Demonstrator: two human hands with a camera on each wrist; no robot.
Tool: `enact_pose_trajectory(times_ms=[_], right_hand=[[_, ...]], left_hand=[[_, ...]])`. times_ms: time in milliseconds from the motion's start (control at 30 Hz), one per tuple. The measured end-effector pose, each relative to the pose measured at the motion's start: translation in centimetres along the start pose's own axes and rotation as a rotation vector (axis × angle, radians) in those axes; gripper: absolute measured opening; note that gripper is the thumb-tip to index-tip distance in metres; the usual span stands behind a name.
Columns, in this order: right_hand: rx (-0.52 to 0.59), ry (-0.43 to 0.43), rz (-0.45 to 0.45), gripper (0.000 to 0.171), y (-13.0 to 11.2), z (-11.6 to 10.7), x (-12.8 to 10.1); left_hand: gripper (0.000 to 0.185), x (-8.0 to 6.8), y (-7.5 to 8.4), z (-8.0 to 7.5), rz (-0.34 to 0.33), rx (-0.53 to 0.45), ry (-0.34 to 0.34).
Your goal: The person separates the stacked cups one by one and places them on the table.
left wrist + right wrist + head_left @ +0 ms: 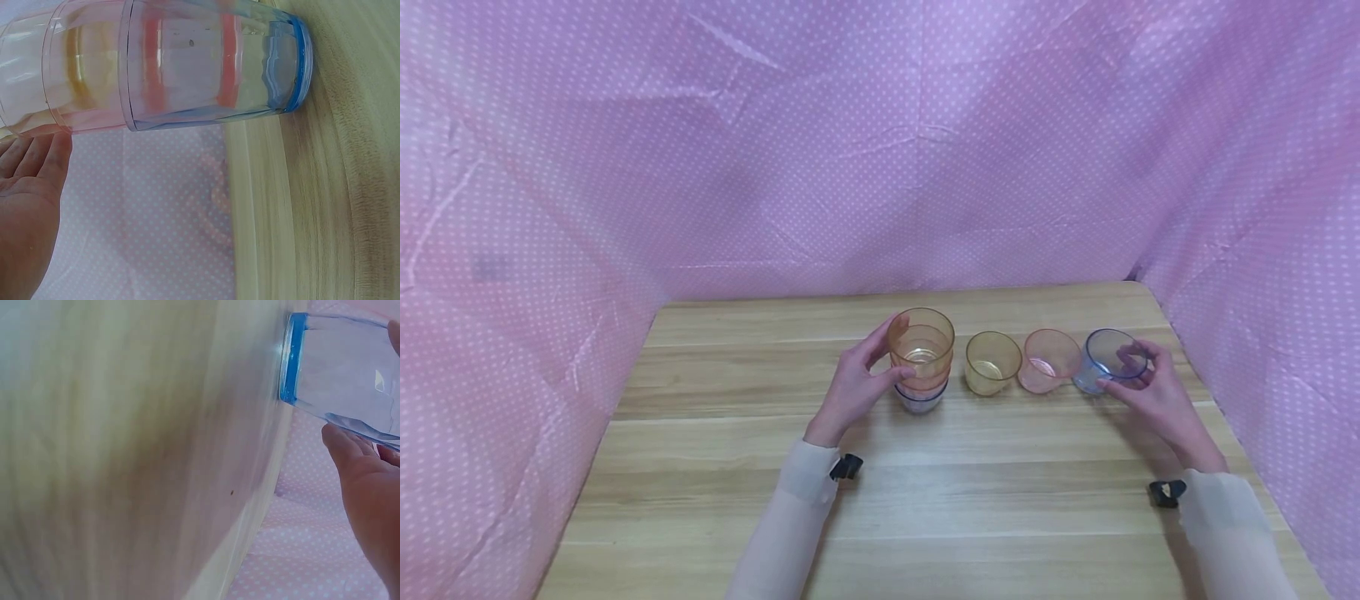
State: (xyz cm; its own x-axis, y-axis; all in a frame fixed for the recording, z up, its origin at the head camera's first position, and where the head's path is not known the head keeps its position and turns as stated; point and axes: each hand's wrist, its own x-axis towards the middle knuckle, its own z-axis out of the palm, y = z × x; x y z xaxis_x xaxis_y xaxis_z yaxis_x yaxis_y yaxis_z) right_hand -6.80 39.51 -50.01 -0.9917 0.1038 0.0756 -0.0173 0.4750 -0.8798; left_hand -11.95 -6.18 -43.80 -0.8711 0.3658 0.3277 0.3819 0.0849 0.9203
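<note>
Nearest the viewer: two pale sleeves (790,525), each with a small black wrist clip, rest over the wooden table (970,517).

Left hand (853,387): fingers curled round the side of a nested stack of cups (921,358), thumb toward the near side. The stack stands upright on the table, left of centre. The left wrist view shows a blue-based cup outermost at the bottom, a pink one inside it, an amber one on top.

Right hand (1153,392): fingers curled about the blue cup (1108,360), which stands at the right end of the row and leans toward the hand. In the right wrist view its blue base looks in contact with the table; whether the whole base sits flat I cannot tell, the view is too close.

Between the hands: a yellow cup (992,362) and a pink cup (1047,360), the pink just beside the blue, possibly touching.

Behind: pink dotted cloth (880,150) on three sides.

Risks, judged:
- Blue cup tilted; a sideways pull could knock the pink cup over.
- Smooth clear plastic, light grip near the rim: could slip.
- Stack is tall and narrow; a push from the left hand could topple it.
- Table's right edge is near the blue cup.
</note>
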Motion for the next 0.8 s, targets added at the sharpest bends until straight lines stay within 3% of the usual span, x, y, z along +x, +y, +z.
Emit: enact_pose_trajectory(times_ms=[300,500,667,800], right_hand=[[-0.048,-0.019,-0.022,0.095,0.1,-0.1,0.0],[-0.062,-0.042,0.019,0.106,-0.1,-0.6,-0.9],[-0.038,-0.017,0.055,0.098,-0.4,-1.0,-1.9],[-0.044,0.048,0.026,0.084,-0.9,-1.1,-2.3]], left_hand=[[0.077,-0.1,0.0,0.1,0.007,-0.021,0.004],[0.077,-0.1,-0.1,0.3,0.007,-0.031,0.003],[0.076,-0.2,-0.1,0.3,0.008,-0.027,0.005],[0.075,-0.3,-0.1,0.3,0.008,-0.026,0.011]])
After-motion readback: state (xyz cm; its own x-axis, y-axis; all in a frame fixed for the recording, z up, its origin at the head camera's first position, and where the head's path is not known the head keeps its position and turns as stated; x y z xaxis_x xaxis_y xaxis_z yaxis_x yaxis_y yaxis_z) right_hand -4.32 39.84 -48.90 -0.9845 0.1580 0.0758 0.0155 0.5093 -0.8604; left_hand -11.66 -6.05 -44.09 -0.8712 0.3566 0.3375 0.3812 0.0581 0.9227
